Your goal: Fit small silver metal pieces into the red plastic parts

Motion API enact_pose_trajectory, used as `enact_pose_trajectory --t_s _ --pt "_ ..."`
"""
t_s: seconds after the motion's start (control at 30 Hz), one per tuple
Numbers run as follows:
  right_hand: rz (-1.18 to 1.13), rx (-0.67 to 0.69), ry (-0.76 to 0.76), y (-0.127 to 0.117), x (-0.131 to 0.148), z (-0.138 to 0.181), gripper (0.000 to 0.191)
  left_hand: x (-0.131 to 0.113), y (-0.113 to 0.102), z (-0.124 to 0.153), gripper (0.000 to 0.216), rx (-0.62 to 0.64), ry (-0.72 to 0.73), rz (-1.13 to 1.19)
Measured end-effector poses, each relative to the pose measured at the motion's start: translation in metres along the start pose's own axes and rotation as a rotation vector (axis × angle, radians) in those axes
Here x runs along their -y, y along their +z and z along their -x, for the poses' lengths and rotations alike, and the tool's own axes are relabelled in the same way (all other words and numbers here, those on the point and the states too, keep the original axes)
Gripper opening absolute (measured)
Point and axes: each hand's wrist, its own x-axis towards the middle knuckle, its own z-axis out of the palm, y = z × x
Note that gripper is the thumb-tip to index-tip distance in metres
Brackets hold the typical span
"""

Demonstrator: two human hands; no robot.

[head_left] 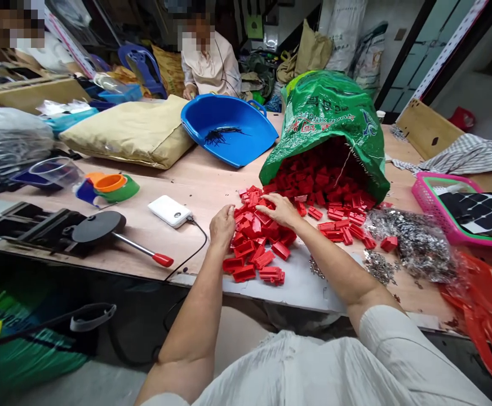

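Observation:
A heap of small red plastic housings (252,223) lies on the table in front of me. At its left edge, my left hand (222,226) is cupped against the pieces, its fingers partly hidden. My right hand (280,210) is over the upper right of the heap, fingers apart and touching the pieces. Behind it, a green woven sack (328,104) lies on its side with its mouth towards me, and more red housings spill out. Several loose ones sit to the right of my right forearm.
Left of the heap are a white power bank (169,211) with a cable and a red-handled lever tool (97,228). A blue basin (229,124) and a tan parcel (131,132) stand behind. Bagged metal parts (419,239) and a pink basket (435,211) are right. A person sits opposite.

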Motion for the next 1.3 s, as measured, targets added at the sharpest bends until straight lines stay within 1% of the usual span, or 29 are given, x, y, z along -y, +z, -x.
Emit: enact_pose_trajectory --t_s 0.03,0.1,0.17,0.27,0.3,0.37,0.4,0.43,0.47,0.57,0.6,0.67,0.73,0.83,0.97,1.17,1.3 --pt "0.028 -0.004 0.004 -0.004 0.000 -0.001 0.055 0.001 -0.001 0.000 0.041 -0.007 -0.011 0.000" --pt "0.097 -0.059 0.045 -0.020 -0.008 -0.002 0.056 0.002 -0.003 0.001 0.041 -0.038 -0.011 0.000" --pt "0.182 -0.160 0.157 -0.046 -0.028 -0.002 0.056 0.004 -0.006 0.005 0.041 -0.105 0.028 0.002" --pt "0.324 -0.290 0.473 -0.094 -0.077 0.009 0.058 0.008 -0.014 0.021 0.040 -0.241 0.165 0.022" --pt "0.359 -0.333 0.566 -0.110 -0.097 0.015 0.059 0.009 -0.017 0.030 0.041 -0.281 0.212 0.031" --pt "0.383 -0.369 0.780 -0.136 -0.133 0.029 0.063 0.008 -0.025 0.054 0.040 -0.339 0.281 0.057" --pt "0.353 -0.341 0.884 -0.145 -0.148 0.035 0.068 0.006 -0.028 0.068 0.039 -0.345 0.325 0.069" --pt "0.331 -0.316 0.936 -0.152 -0.161 0.040 0.073 0.003 -0.030 0.083 0.037 -0.340 0.387 0.073" --pt "0.311 -0.290 0.979 -0.155 -0.171 0.043 0.077 0.000 -0.031 0.099 0.035 -0.309 0.458 0.070" --pt "0.277 -0.232 1.041 -0.152 -0.183 0.041 0.091 -0.011 -0.026 0.142 0.044 -0.142 0.661 0.040" --pt "0.275 -0.224 1.051 -0.149 -0.182 0.038 0.094 -0.013 -0.022 0.152 0.045 -0.098 0.728 0.012" --pt "0.278 -0.219 1.057 -0.141 -0.176 0.030 0.097 -0.016 -0.012 0.166 0.043 -0.031 0.814 -0.058" --pt "0.277 -0.216 1.051 -0.134 -0.166 0.024 0.096 -0.017 -0.004 0.171 0.038 -0.028 0.846 -0.108" --pt "0.269 -0.232 1.003 -0.125 -0.148 0.021 0.089 -0.019 0.003 0.167 0.034 -0.065 0.834 -0.145" --pt "0.230 -0.250 0.907 -0.112 -0.121 0.019 0.077 -0.026 0.005 0.163 0.035 -0.095 0.812 -0.181" --pt "0.201 -0.240 0.829 -0.086 -0.078 0.009 0.067 -0.033 0.006 0.165 0.035 -0.083 0.751 -0.201" --pt "0.186 -0.207 0.724 -0.061 -0.042 0.007 0.064 -0.036 0.004 0.165 0.036 -0.042 0.718 -0.216"
